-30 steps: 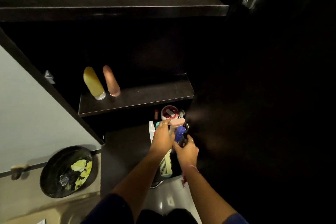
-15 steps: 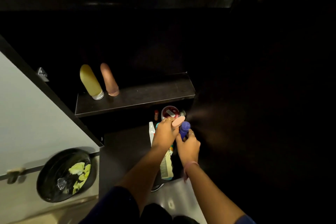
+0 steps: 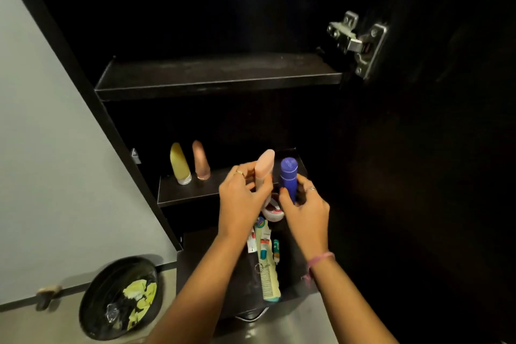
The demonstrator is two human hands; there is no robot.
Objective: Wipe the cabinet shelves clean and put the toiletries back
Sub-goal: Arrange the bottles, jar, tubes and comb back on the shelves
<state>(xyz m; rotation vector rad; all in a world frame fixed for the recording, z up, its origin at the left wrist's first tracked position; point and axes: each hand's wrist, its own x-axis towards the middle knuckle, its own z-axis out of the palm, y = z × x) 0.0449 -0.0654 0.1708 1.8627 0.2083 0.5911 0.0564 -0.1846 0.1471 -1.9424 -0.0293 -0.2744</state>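
So partway through restocking. Nearest, a heap of toiletries (image 3: 265, 248) is still on the low surface below the shelves: comb (image 3: 269, 279), small tubes, a round tub (image 3: 273, 211). Above that, left hand (image 3: 241, 198) has its grip wrapped round a pink bottle (image 3: 264, 166), right hand (image 3: 305, 207) curled round a blue bottle (image 3: 289, 176), both held upright at the lower shelf (image 3: 190, 190) edge. Yellow bottle (image 3: 180, 163) and copper bottle (image 3: 200, 160) already stand there. Upper shelf (image 3: 217, 78) holds nothing, looks dusty; can't tell if wiped
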